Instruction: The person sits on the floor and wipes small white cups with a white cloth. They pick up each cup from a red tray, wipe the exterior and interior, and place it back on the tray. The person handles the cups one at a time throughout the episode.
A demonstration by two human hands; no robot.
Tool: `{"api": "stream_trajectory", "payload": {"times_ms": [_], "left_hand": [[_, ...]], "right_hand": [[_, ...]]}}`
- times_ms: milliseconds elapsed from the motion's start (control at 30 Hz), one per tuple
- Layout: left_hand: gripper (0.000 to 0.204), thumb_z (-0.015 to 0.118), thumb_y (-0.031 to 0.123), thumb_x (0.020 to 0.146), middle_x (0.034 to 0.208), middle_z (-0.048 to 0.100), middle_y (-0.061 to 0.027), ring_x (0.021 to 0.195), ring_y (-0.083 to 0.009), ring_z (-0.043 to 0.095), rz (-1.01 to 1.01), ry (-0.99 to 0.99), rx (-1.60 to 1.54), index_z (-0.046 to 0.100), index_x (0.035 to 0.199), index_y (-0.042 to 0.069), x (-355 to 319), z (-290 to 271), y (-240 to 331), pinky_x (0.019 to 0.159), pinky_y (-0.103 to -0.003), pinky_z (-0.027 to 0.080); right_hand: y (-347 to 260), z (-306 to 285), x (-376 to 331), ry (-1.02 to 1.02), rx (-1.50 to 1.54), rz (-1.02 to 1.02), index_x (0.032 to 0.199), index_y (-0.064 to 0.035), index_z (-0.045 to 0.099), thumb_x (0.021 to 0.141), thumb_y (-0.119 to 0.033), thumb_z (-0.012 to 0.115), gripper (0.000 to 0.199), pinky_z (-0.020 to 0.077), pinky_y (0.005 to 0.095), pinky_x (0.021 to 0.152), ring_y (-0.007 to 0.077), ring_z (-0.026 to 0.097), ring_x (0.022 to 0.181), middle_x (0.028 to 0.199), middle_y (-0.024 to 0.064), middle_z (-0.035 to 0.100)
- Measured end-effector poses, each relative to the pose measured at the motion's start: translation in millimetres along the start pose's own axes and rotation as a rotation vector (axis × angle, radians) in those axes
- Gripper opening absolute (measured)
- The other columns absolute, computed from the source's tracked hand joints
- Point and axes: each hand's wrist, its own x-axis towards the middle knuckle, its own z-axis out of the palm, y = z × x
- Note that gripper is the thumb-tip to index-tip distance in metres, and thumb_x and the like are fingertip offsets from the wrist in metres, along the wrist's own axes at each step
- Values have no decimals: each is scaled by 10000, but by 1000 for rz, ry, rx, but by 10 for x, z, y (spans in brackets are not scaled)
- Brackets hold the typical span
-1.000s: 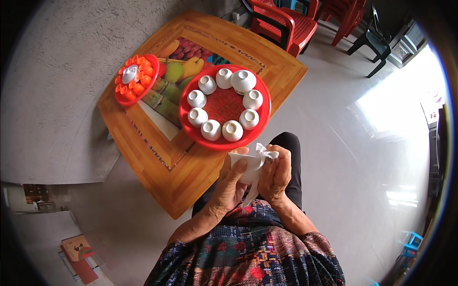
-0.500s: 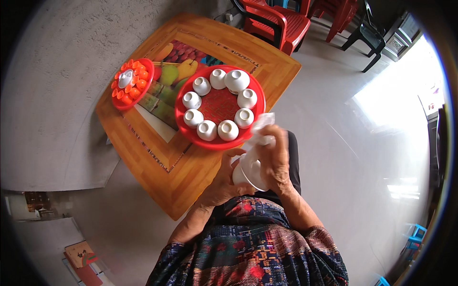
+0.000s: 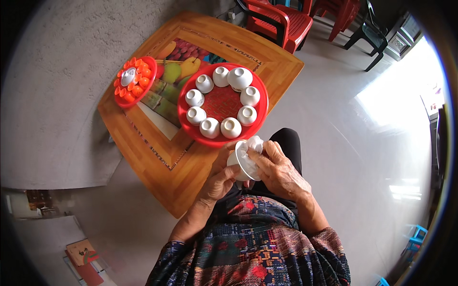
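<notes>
Above my lap, my left hand (image 3: 220, 177) grips a white bowl (image 3: 232, 160) from the side, its rim tilted toward the right. My right hand (image 3: 282, 172) pinches a crumpled white tissue (image 3: 255, 143) and presses it into the bowl's mouth. The inside of the bowl is mostly hidden by the tissue and fingers. Just beyond my hands is a round red tray (image 3: 220, 103) on the table. Several white bowls (image 3: 231, 127) stand upside down around its rim in a ring, one larger bowl (image 3: 240, 78) among them.
The wooden table (image 3: 164, 188) carries a fruit-patterned panel (image 3: 169, 97). A smaller red tray (image 3: 151, 71) at its left holds several orange cups (image 3: 137, 90) and a white lidded vessel (image 3: 128, 76). Red chairs (image 3: 299, 24) and a dark green chair (image 3: 373, 38) stand beyond.
My right hand has come down from above the bowl and brought the tissue into its mouth. The bowl has turned slightly in my left hand and shifted up a little.
</notes>
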Motion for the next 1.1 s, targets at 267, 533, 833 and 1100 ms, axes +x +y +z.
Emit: {"api": "stream_trajectory", "payload": {"times_ms": [267, 533, 833, 1100], "left_hand": [[439, 618, 256, 799, 993, 535, -38, 812, -99, 537, 46, 116, 289, 472, 1157, 48, 100, 14, -193, 688, -249, 471], [382, 556, 308, 800, 893, 608, -73, 808, -117, 563, 238, 148, 417, 541, 1024, -1, 123, -18, -60, 735, -262, 464], [417, 405, 375, 953, 811, 618, -64, 744, -106, 555, 312, 256, 603, 569, 931, -8, 169, -44, -65, 676, -260, 449], [383, 440, 333, 928, 876, 600, -82, 792, -130, 547, 420, 216, 657, 563, 993, -24, 127, 37, 28, 727, -274, 448]], "right_hand": [[3, 88, -73, -131, 14, -51, 861, 11, 553, 735, -81, 614, 168, 517, 383, 638, 280, 549, 812, 804, 124, 523], [-101, 332, 89, 48, 584, 169, 852, -31, 584, 786, -66, 559, 79, 497, 399, 645, 331, 584, 703, 801, 152, 560], [-144, 424, 125, 77, -199, -92, 805, -15, 578, 661, -85, 601, 162, 531, 354, 572, 259, 583, 815, 859, 99, 514], [-38, 346, 98, -63, 727, 67, 799, -20, 509, 745, 17, 535, 71, 417, 402, 589, 350, 522, 638, 745, 140, 499]]}}
